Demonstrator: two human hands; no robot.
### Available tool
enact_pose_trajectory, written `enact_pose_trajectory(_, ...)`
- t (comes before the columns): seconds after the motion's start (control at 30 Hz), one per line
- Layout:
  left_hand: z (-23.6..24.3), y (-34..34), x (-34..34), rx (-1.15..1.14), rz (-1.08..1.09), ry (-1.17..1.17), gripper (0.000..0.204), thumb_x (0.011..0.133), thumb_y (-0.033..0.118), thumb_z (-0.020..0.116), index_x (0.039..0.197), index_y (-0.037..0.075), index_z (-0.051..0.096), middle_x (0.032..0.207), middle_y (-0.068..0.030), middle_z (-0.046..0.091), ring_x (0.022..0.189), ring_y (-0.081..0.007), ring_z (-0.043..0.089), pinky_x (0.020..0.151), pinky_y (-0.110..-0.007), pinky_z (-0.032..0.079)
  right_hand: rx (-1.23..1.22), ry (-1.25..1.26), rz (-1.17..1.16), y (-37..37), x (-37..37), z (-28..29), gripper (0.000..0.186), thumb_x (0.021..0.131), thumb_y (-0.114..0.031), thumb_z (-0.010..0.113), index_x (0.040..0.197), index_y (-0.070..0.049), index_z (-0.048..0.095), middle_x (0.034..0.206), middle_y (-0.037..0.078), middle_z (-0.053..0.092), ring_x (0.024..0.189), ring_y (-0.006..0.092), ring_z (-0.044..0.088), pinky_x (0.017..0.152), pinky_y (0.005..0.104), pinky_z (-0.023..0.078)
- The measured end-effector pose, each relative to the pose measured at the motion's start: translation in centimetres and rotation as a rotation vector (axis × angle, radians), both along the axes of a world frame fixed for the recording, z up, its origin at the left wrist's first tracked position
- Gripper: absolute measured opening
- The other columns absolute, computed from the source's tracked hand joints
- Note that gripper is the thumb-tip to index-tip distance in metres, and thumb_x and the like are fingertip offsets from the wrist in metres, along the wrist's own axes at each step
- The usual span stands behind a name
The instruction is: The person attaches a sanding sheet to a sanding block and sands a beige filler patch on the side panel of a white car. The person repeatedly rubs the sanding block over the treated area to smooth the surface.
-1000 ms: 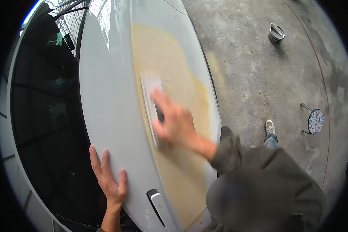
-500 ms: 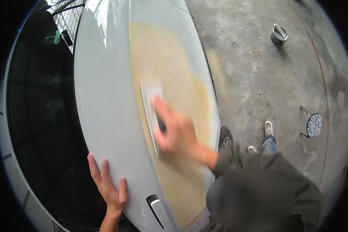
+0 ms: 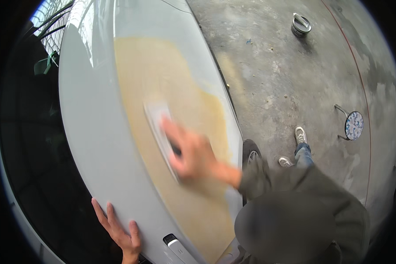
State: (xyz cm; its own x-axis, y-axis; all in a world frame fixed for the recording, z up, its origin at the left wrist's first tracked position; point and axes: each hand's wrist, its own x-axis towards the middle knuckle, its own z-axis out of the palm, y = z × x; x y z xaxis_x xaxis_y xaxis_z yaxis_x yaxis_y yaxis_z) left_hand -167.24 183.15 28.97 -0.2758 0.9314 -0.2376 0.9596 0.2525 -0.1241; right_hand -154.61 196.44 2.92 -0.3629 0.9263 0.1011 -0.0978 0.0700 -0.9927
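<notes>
My right hand (image 3: 192, 152), smeared by motion, grips a long pale sanding block (image 3: 155, 121) by its dark handle. The block lies flat on a tan-yellow filler patch (image 3: 147, 61), slanting a little away from the patch's left edge. That patch spreads over a light grey car side panel (image 3: 92, 127). Fingers apart, my left hand (image 3: 122, 233) rests on the panel's edge beside the dark window glass (image 3: 39, 154), holding nothing. A white door handle (image 3: 180, 251) with a black end sits to the right of it. The block's underside is hidden.
A car wheel (image 3: 251, 154) shows beside my right sleeve. On the concrete floor (image 3: 268, 88) stand a round stool (image 3: 353, 126) with a patterned seat and, farther off, an open can (image 3: 301, 28) with a pale tool across its top. My shoes are near the wheel.
My view has shifted over the car. The sanding block has moved from along the patch's left edge toward its middle, still in my right hand. My left hand keeps resting on the panel edge.
</notes>
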Motion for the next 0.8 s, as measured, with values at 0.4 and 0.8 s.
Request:
enact_pose_trajectory(0.4,-0.1,0.7,0.2,-0.01,-0.031,0.002,0.069,0.09,0.031,0.051,0.151,0.005,0.034,0.161,-0.0257,0.014,0.147,-0.0434,0.019,0.117,-0.055,0.02,-0.234,-0.141,-0.026,14.4,-3.1,-4.0,0.06,0.077,-0.02,0.057,0.136,-0.009,0.054,0.139,0.015,0.055,0.116,0.0357,0.059,0.097,0.0416,0.049)
enact_pose_trajectory(0.8,0.9,0.3,0.5,0.002,-0.054,-0.042,0.066,0.087,0.023,0.064,0.141,-0.007,0.041,0.158,-0.032,0.016,0.145,-0.0497,0.02,0.115,-0.056,0.021,-0.125,-0.069,-0.128,17.4,-4.1,-7.5,0.057,0.076,-0.023,0.057,0.131,-0.009,0.058,0.134,0.013,0.059,0.108,0.0365,0.063,0.091,0.0439,0.052)
